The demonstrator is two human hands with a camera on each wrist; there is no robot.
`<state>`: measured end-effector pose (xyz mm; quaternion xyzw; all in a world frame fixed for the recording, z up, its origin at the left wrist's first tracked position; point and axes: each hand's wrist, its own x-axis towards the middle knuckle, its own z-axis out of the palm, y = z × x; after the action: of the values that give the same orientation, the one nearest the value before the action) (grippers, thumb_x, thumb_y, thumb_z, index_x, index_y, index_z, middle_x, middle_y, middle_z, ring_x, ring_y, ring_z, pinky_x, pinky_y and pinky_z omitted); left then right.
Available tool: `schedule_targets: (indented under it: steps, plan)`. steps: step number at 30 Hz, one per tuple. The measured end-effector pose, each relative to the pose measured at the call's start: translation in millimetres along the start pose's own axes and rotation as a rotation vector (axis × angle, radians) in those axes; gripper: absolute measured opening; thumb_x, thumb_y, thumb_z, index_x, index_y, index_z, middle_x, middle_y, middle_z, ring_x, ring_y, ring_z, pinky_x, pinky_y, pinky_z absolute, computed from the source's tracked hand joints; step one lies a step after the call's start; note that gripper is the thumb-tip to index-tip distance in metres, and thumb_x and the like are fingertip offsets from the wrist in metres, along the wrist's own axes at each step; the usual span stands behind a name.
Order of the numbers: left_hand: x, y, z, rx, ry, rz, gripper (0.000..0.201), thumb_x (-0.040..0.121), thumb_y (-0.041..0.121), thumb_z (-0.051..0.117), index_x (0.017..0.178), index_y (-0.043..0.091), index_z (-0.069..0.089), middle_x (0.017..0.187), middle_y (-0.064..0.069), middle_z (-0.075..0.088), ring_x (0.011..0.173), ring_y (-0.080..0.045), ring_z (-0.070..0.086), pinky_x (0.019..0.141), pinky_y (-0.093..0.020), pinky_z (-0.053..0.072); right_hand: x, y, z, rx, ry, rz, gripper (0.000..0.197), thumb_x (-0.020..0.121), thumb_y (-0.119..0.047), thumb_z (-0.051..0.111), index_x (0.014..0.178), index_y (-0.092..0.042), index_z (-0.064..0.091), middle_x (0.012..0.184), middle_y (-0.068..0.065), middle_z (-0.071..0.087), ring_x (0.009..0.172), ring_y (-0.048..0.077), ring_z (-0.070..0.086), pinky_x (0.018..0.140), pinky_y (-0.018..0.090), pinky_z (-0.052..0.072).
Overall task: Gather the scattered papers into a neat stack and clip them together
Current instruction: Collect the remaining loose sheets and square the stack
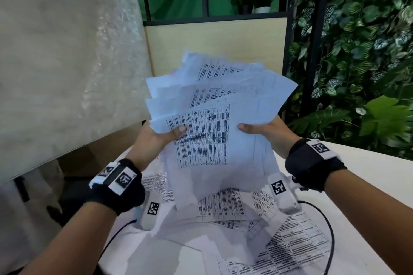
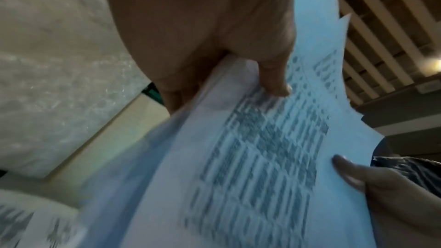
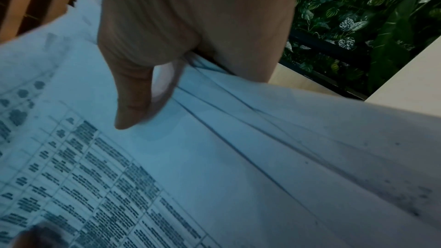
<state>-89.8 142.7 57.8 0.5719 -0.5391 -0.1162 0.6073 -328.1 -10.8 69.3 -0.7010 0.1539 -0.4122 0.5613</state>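
I hold a fanned, uneven bundle of printed papers (image 1: pixel 214 118) upright above the table. My left hand (image 1: pixel 161 138) grips its left edge, thumb on the front sheet, fingers behind. My right hand (image 1: pixel 266 131) grips the right edge the same way. The left wrist view has the left thumb (image 2: pixel 274 80) pressed on the bundle (image 2: pixel 250 157), the right wrist view the right thumb (image 3: pixel 133 101) on the sheets (image 3: pixel 214 157). More printed sheets (image 1: pixel 257 230) lie scattered on the white table (image 1: pixel 368 174) beneath. No clip is in view.
A large bubble-wrapped panel (image 1: pixel 67 62) stands close on the left. A wooden partition (image 1: pixel 214 44) with a black frame rises behind the table. Leafy plants (image 1: pixel 357 62) fill the right. Black cables (image 1: pixel 328 225) run over the table near the loose sheets.
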Motion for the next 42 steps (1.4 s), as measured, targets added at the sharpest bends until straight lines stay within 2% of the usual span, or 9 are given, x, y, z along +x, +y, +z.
schedule_targets:
  steps: [5,8,12,17,21,26,34,39,42]
  plan:
    - [1.8,-9.1,14.2,-0.087,0.223,0.037,0.027,0.087,0.017,0.077,0.107,0.031,0.064,0.091,0.028,0.075,0.093,0.009,0.068,0.083,-0.014,0.052,-5.0,-2.2,14.9,-0.100,0.091,-0.057,0.043,0.081,-0.007,0.076,0.105,-0.037,0.057,0.109,-0.019,0.066,0.104,-0.002,0.062,0.103,0.029,0.046]
    - [22.0,22.1,16.8,-0.081,0.339,0.113,0.018,0.092,0.016,0.071,0.083,0.017,0.056,0.056,0.021,0.062,0.053,0.011,0.056,0.062,-0.010,0.046,2.4,-25.0,30.5,-0.104,0.189,-0.154,0.034,0.084,-0.004,0.072,0.087,-0.033,0.056,0.095,-0.017,0.063,0.084,-0.009,0.058,0.080,0.008,0.048]
    - [48.8,66.0,9.8,-0.262,0.427,0.214,0.019,0.084,0.010,0.079,0.084,0.021,0.064,0.080,0.005,0.064,0.070,-0.002,0.062,0.071,-0.022,0.053,19.1,-45.7,30.6,-0.006,0.357,-0.223,0.037,0.077,-0.015,0.081,0.106,-0.016,0.057,0.108,0.001,0.067,0.091,-0.002,0.065,0.095,0.023,0.052]
    - [18.3,30.6,13.6,-0.410,0.231,-0.027,0.042,0.074,0.000,0.081,0.113,0.007,0.070,0.109,-0.004,0.078,0.103,-0.019,0.073,0.091,-0.034,0.056,0.3,-16.9,10.2,-0.021,0.229,-0.064,0.074,0.058,-0.028,0.093,0.123,-0.016,0.058,0.123,0.001,0.068,0.116,0.014,0.064,0.107,0.043,0.045]
    - [-7.7,-0.4,10.3,-0.367,0.064,-0.208,0.057,0.055,0.021,0.087,0.107,0.003,0.071,0.104,-0.005,0.079,0.102,-0.020,0.074,0.084,-0.027,0.057,-16.8,-9.5,-2.9,0.025,0.151,-0.011,0.048,0.056,-0.025,0.088,0.100,-0.020,0.071,0.114,0.002,0.073,0.111,0.012,0.067,0.109,0.044,0.043]
    - [1.7,24.3,17.3,-0.188,0.012,-0.088,0.046,0.077,-0.003,0.078,0.114,0.022,0.066,0.114,0.005,0.076,0.103,-0.006,0.072,0.087,-0.018,0.056,0.5,-45.0,2.8,0.000,0.118,-0.156,0.069,0.060,-0.025,0.089,0.122,-0.011,0.061,0.125,0.005,0.068,0.118,0.018,0.063,0.106,0.046,0.046]
    - [4.4,29.9,29.4,-0.298,0.284,-0.099,0.031,0.084,0.024,0.079,0.112,0.023,0.065,0.111,0.004,0.076,0.099,-0.002,0.072,0.085,-0.017,0.054,0.2,-12.7,6.1,-0.066,0.142,-0.080,0.067,0.063,-0.002,0.087,0.124,-0.014,0.060,0.121,0.001,0.069,0.114,0.013,0.065,0.103,0.043,0.049]
    - [20.3,51.0,38.0,-0.313,0.572,-0.118,0.083,0.056,0.074,0.077,0.112,0.014,0.065,0.100,0.006,0.074,0.091,-0.012,0.069,0.083,-0.029,0.051,-9.6,10.5,10.7,-0.045,0.156,-0.016,0.056,0.063,0.011,0.083,0.096,-0.027,0.060,0.100,-0.014,0.070,0.088,-0.008,0.068,0.089,0.024,0.053]
    - [34.9,69.4,38.6,-0.174,0.662,-0.192,0.096,0.054,0.086,0.070,0.116,0.014,0.060,0.107,-0.002,0.069,0.097,-0.021,0.064,0.083,-0.034,0.048,-14.0,22.9,9.9,-0.077,0.143,0.008,0.055,0.060,0.008,0.086,0.096,-0.028,0.064,0.101,-0.013,0.074,0.096,0.001,0.069,0.095,0.032,0.052]
